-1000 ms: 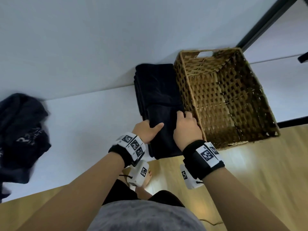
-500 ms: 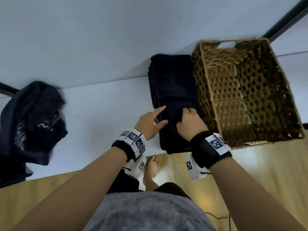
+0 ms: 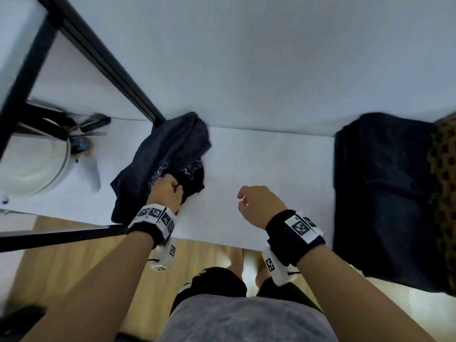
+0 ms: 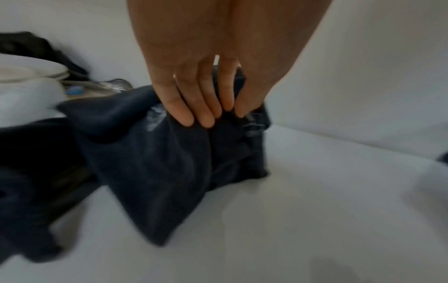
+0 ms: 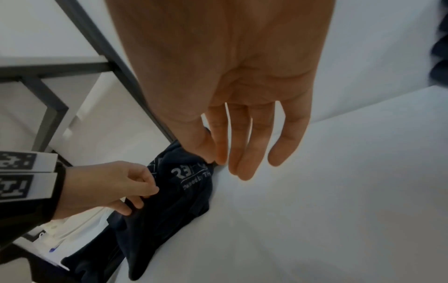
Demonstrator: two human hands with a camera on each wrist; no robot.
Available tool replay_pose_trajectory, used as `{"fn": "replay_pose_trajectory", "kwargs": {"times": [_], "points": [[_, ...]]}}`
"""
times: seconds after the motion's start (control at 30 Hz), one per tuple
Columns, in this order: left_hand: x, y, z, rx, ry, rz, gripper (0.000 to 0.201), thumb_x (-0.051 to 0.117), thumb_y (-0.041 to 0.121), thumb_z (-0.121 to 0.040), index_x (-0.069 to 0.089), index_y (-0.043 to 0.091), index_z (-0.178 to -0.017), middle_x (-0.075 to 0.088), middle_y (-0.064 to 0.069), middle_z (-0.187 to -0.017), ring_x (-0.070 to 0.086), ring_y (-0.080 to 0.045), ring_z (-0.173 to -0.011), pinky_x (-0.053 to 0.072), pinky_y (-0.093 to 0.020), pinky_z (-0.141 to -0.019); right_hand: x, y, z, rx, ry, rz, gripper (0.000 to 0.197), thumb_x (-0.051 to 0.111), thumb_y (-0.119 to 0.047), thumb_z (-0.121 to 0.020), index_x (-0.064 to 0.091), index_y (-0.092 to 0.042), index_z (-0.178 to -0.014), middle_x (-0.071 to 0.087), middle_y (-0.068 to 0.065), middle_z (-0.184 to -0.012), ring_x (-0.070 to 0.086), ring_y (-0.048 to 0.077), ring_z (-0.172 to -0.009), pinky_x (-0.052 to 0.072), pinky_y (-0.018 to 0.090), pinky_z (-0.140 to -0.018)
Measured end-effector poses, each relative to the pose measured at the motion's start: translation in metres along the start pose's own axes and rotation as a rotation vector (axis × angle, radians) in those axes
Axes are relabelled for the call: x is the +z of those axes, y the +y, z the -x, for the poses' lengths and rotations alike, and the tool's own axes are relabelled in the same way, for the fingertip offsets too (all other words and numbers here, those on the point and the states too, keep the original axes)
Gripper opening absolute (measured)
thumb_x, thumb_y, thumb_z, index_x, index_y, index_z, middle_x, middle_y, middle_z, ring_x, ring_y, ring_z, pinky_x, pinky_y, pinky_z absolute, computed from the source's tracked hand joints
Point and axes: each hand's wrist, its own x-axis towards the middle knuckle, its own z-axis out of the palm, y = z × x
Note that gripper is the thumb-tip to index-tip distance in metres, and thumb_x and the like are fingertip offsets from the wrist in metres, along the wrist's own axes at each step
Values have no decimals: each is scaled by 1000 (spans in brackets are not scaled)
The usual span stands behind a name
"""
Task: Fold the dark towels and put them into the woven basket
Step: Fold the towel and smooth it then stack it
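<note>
Left hand point(image 3: 165, 193) pinches crumpled dark navy towel with white lettering point(image 3: 162, 156), fingers and thumb bunched on cloth fold. Towel lies on white tabletop point(image 3: 259, 169), well left of folded dark towel stack point(image 3: 382, 193). Right hand point(image 3: 259, 206) hovers over bare tabletop between crumpled towel and stack, holding nothing; fingers hang loose, slightly spread in right wrist view. Brown woven basket point(image 3: 444, 169) touches stack's right side, mostly out of frame. Black metal frame post point(image 3: 98, 58) meets tabletop just behind crumpled towel.

Bare forearms; black wrist straps point(image 3: 293, 232) carrying white blocks printed with black square markers point(image 3: 155, 214); white camera pods point(image 3: 164, 257) beneath wrists; grey mottled shirt point(image 3: 246, 319); black shorts point(image 3: 212, 282).
</note>
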Motion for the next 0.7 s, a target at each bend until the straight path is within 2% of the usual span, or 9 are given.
{"fn": "replay_pose_trajectory", "kwargs": {"times": [0.1,0.2,0.27,0.33,0.43,0.5,0.6,0.67,0.7], "points": [[-11,-26,-14,-109,161,13,39,79,19,-78,49,4,-100,46,-20,-113,56,-38,-95,50,-44,-86,15,-23,-21,-13,-56,-8,29,47,-25,-96,59,-19,-122,63,5,-119,62,24,-104,51,35,-91],[-20,-36,-22,-190,252,101,54,86,18,-70,48,4,-106,43,-21,-117,55,-39,-96,52,-46,-84,21,-38,-36,-4,-60,-20,29,48,-24,-95,61,-19,-121,63,7,-120,62,25,-103,51,34,-91],[-24,-39,-27,-203,213,140,44,79,17,-77,51,4,-109,49,-22,-118,57,-39,-96,50,-44,-84,21,-45,-41,11,-55,-18,29,48,-24,-94,62,-19,-120,62,8,-121,62,26,-102,52,34,-91],[-29,-39,-29,-134,166,126,24,67,19,-88,57,0,-99,60,-23,-105,59,-40,-96,49,-42,-83,20,-51,-42,18,-55,-17,29,48,-24,-94,62,-20,-120,61,7,-122,63,26,-101,52,34,-90],[-42,-27,-25,-65,186,156,21,58,23,-94,56,3,-88,65,-21,-93,60,-40,-91,49,-45,-82,9,-60,-42,-1,-16,-38,29,49,-24,-94,62,-21,-119,60,7,-123,62,24,-101,51,33,-91],[-58,-14,-20,-22,195,197,22,54,27,-97,55,6,-89,66,-21,-93,61,-40,-91,47,-39,-81,-2,-68,-38,-23,30,-83,27,50,-24,-93,64,-22,-116,61,6,-120,63,22,-98,51,30,-88],[-94,8,-9,47,215,284,28,51,31,-99,60,5,-99,68,-19,-96,59,-36,-93,40,-30,-80,-25,-84,-27,-96,124,-147,23,52,-22,-93,66,-22,-111,67,1,-110,61,15,-86,45,19,-76],[-123,28,0,123,244,387,23,51,33,-99,59,13,-92,66,-5,-86,55,-23,-82,31,-17,-67,-43,-97,-13,-165,215,-211,22,55,-21,-93,65,-22,-112,68,-3,-106,59,10,-80,41,12,-69],[-137,40,7,169,249,437,20,51,35,-99,57,19,-87,62,4,-80,52,-16,-77,31,-15,-61,-52,-104,-5,-203,251,-253,23,58,-23,-92,63,-23,-115,66,-5,-106,58,8,-79,40,10,-67]]}}
